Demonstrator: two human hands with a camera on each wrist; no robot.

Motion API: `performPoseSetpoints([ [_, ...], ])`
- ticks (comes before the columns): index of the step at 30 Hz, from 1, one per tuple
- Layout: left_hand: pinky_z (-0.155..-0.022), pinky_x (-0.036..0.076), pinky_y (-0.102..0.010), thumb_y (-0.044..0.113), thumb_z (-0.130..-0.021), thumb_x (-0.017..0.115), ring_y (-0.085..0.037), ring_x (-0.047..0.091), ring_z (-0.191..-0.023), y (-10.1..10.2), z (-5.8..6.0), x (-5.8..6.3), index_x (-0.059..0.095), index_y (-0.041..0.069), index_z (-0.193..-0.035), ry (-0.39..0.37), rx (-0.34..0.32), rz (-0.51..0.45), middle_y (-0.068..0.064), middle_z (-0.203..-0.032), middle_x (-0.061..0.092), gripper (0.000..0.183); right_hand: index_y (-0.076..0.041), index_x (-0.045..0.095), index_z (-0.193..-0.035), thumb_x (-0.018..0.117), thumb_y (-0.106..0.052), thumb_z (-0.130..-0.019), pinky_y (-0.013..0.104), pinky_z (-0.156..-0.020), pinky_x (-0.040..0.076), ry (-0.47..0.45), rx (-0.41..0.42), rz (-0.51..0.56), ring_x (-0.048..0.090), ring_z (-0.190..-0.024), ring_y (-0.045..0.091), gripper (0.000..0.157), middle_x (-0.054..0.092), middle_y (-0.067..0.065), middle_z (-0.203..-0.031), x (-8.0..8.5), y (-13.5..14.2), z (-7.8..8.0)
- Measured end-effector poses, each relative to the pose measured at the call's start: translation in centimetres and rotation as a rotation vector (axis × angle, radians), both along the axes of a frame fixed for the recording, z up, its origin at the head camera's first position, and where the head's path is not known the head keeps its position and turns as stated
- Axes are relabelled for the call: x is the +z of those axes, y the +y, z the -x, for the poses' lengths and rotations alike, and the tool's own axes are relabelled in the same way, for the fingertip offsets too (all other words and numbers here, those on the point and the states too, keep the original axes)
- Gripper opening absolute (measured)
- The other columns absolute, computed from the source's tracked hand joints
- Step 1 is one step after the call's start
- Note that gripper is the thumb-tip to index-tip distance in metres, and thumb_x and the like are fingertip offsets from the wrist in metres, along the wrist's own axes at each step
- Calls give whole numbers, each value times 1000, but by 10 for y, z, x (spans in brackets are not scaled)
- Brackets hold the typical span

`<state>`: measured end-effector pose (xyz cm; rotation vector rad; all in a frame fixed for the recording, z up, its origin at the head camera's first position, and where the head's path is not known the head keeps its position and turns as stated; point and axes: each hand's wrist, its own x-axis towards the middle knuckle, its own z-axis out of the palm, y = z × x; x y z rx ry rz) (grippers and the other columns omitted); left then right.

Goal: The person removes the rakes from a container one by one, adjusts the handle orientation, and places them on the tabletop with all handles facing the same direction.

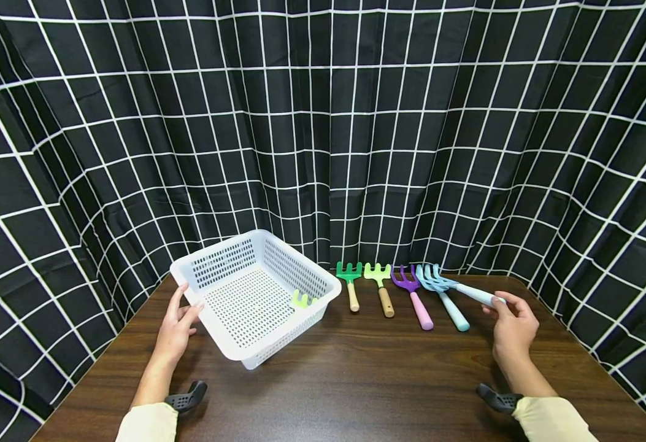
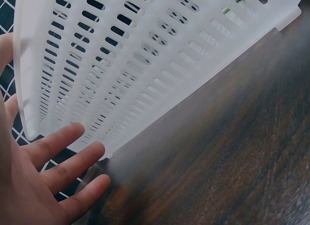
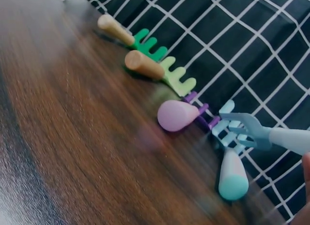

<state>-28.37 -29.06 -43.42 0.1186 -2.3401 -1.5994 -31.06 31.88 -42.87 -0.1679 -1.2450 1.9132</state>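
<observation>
My left hand (image 1: 175,331) rests at the left rim of a white perforated plastic basket (image 1: 229,351), thumb and index finger touching the rim. In the left wrist view its other fingers (image 2: 72,176) extend loosely beside the basket's outer wall. My right hand (image 1: 513,328) pinches the handle end of a pale blue hand fork (image 1: 476,294). That fork's tines overlap the head of another light blue hand fork (image 1: 455,313) on the table. A lime-green fork head (image 1: 302,299) shows inside the basket near its right wall.
Left of the blue forks lie a purple fork with pink handle (image 1: 422,312), a light-green fork with wooden handle (image 1: 386,302) and a dark-green fork (image 1: 353,298). They line the back of the brown wooden table (image 1: 367,380). A black, white-gridded curtain (image 1: 323,123) hangs behind.
</observation>
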Motion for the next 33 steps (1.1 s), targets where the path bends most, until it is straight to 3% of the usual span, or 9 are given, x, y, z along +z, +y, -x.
performPoseSetpoints([
  [3,-84,45,-43,35,-101,48,-11,55,-91,0,0,0,12,23,-157,1,-2,-1,-28,-126,54,68,7,69,-91,60,15,-86,20,-54,51,-5,-20,2,64,-56,9,13,62,7,-85,-2,4,0],
  [10,-85,45,-44,35,-102,48,-10,55,-91,0,-1,0,12,23,-157,-3,0,1,-28,-127,54,67,12,67,-95,61,15,-85,19,-53,51,-4,-60,31,63,-54,8,12,61,7,-86,-5,16,0],
  [18,-88,44,-48,35,-102,46,-14,56,-95,0,0,0,11,24,-157,-6,-2,-5,-28,-128,53,67,-1,71,-89,62,12,-85,16,-52,49,-60,-118,19,61,-53,4,17,58,4,-91,-7,30,0],
  [26,-88,44,-49,33,-102,46,-13,56,-93,1,0,0,13,22,-157,13,0,0,-28,-125,54,65,0,71,-91,62,12,-84,14,-53,49,-108,-139,0,61,-52,2,17,58,2,-88,-9,37,2],
  [33,-89,43,-51,35,-103,46,-16,57,-95,1,1,0,10,23,-157,4,-4,4,-28,-127,53,66,-8,73,-95,62,8,-86,10,-54,47,-222,-202,-130,59,-52,-4,21,57,-5,-88,-14,41,3],
])
